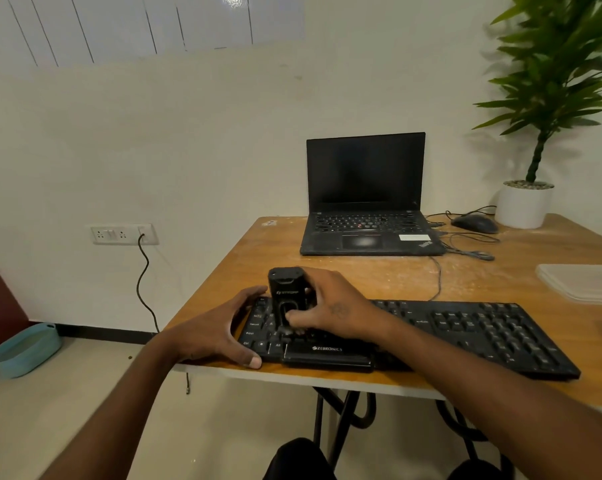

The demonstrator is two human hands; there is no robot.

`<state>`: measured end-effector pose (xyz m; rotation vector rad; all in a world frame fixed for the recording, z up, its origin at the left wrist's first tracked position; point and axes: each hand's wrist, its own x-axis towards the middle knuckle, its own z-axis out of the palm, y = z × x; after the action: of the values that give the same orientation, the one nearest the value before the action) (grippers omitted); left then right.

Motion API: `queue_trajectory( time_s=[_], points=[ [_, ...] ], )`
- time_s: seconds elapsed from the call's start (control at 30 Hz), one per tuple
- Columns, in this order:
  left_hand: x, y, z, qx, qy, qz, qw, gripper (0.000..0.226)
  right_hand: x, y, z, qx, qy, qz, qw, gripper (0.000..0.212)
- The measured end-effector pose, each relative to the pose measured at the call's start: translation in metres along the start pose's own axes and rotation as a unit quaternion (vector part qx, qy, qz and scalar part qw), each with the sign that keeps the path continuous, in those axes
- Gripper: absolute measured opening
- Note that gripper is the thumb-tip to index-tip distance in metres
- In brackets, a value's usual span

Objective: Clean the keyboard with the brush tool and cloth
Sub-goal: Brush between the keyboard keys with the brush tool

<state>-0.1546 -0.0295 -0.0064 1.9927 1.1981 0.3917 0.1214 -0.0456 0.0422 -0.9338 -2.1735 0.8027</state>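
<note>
A long black keyboard (pixel 465 330) lies across the wooden table's front edge. My right hand (pixel 334 306) grips a black brush tool (pixel 287 292), which stands upright on the keyboard's left keys with its lower end hidden among my fingers. My left hand (pixel 219 327) holds the keyboard's left end, thumb curled at the front corner and fingers curled at the back edge. No cloth shows in view.
An open black laptop (pixel 365 202) sits at the back of the wooden table (pixel 361 278), with a mouse (pixel 474 223), cables and a potted plant (pixel 524 202) to its right. Clear plastic lids (pixel 583 282) lie at the right edge. A teal basket (pixel 22 348) is on the floor.
</note>
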Motion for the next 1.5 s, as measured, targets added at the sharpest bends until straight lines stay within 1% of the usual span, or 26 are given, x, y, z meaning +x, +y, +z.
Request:
queue_trajectory(
  time_s=[0.17, 0.23, 0.3, 0.43, 0.57, 0.67, 0.8, 0.87, 0.97, 1.07, 1.17, 1.3, 1.37, 1.5],
  points=[
    [0.001, 0.0, 0.0, 0.009, 0.001, -0.003, 1.0, 0.127, 0.002, 0.025, -0.04, -0.031, 0.018, 0.05, 0.998, 0.045],
    [0.002, -0.001, 0.0, 0.009, 0.003, -0.003, 1.0, 0.126, 0.011, 0.03, -0.045, -0.041, 0.025, 0.063, 0.997, 0.045],
    [0.001, 0.0, 0.001, 0.009, 0.0, -0.004, 1.0, 0.126, 0.023, 0.029, -0.036, -0.034, 0.017, 0.067, 0.997, 0.047],
    [0.0, 0.003, 0.001, 0.0, -0.001, -0.012, 1.0, 0.125, 0.044, 0.021, -0.01, -0.014, 0.007, 0.047, 0.999, 0.047],
    [0.0, 0.004, 0.001, 0.006, 0.006, -0.012, 1.0, 0.123, 0.041, 0.031, -0.026, 0.032, -0.008, 0.089, 0.995, 0.047],
    [0.0, 0.003, 0.001, 0.008, 0.008, -0.009, 1.0, 0.124, 0.032, 0.045, -0.045, 0.051, 0.003, 0.111, 0.992, 0.049],
    [0.0, 0.005, 0.002, 0.005, 0.009, -0.01, 1.0, 0.125, 0.044, 0.037, -0.027, 0.039, 0.002, 0.096, 0.995, 0.052],
    [0.0, 0.007, 0.002, -0.007, 0.009, -0.013, 1.0, 0.124, 0.057, 0.028, -0.007, 0.024, 0.006, 0.077, 0.997, 0.051],
    [-0.001, 0.007, 0.002, -0.021, 0.012, -0.013, 1.0, 0.124, 0.071, 0.019, 0.011, 0.032, 0.005, 0.053, 0.998, 0.046],
    [-0.001, 0.005, 0.001, -0.017, 0.008, -0.015, 1.0, 0.128, 0.068, 0.022, 0.004, 0.043, -0.007, 0.06, 0.997, 0.047],
    [-0.001, 0.006, 0.001, -0.009, 0.008, -0.016, 1.0, 0.132, 0.05, 0.032, -0.02, 0.034, -0.018, 0.085, 0.996, 0.051],
    [0.0, 0.005, 0.002, -0.011, 0.01, -0.013, 1.0, 0.13, 0.028, 0.036, -0.043, 0.038, -0.015, 0.098, 0.994, 0.045],
    [0.0, 0.004, 0.002, -0.013, 0.01, -0.015, 1.0, 0.13, 0.032, 0.032, -0.036, 0.033, -0.012, 0.091, 0.995, 0.047],
    [-0.001, 0.005, 0.002, -0.011, 0.011, -0.015, 1.0, 0.132, 0.057, 0.023, 0.001, 0.006, 0.002, 0.055, 0.998, 0.049]
  ],
)
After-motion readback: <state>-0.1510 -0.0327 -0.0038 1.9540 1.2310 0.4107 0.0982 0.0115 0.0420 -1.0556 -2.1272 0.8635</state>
